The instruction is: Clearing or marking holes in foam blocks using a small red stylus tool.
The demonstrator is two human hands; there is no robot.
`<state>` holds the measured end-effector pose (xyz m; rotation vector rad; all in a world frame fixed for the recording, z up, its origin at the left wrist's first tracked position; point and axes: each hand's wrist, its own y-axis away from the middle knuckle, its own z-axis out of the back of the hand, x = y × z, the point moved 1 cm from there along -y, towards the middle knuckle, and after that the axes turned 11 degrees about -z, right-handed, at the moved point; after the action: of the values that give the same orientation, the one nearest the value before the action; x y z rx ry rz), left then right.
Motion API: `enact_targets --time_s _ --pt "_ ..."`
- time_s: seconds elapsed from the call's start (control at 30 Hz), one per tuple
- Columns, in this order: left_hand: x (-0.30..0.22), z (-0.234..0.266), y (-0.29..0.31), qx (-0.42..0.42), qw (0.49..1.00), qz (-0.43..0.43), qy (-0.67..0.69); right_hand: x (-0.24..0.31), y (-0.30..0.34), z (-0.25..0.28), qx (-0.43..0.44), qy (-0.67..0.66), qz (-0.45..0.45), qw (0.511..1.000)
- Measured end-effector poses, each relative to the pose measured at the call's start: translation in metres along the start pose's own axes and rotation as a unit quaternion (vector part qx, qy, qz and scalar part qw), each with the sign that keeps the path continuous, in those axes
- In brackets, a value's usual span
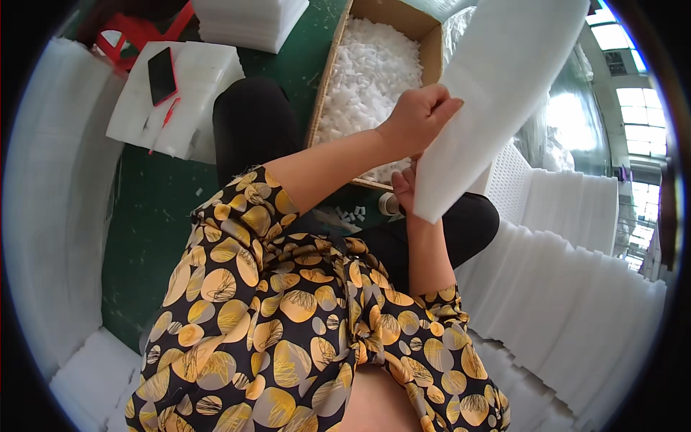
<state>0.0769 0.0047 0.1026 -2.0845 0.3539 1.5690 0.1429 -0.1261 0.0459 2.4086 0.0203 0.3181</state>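
A long white foam sheet slants up to the right in front of me, its lower corner over my right forearm. My left hand is closed at its left edge, the thumb lying along the foam. Lower down, my right hand is partly hidden behind the sheet; its curled fingers grip the foam near the lower end. Beyond my hands stands a cardboard box holding many small white foam bits.
At left, a white foam block carries a phone and a red pen. A red stool stands behind. Foam stacks rise at far left and right. Scraps lie on the green floor.
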Motion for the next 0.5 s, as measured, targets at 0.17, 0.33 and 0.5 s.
enact_targets --time_s 0.17,0.33,0.5 --pt "0.031 0.008 0.011 0.119 0.948 -0.162 -0.247 0.005 -0.01 0.025 0.34 -0.149 -0.105 0.923" --pt "0.043 0.006 0.006 -0.014 0.886 -0.353 -0.301 0.015 -0.011 0.034 0.367 -0.146 -0.098 0.914" --pt "0.0 -0.007 0.004 0.173 0.93 -0.261 -0.195 0.03 -0.011 0.037 0.26 -0.105 -0.074 0.957"
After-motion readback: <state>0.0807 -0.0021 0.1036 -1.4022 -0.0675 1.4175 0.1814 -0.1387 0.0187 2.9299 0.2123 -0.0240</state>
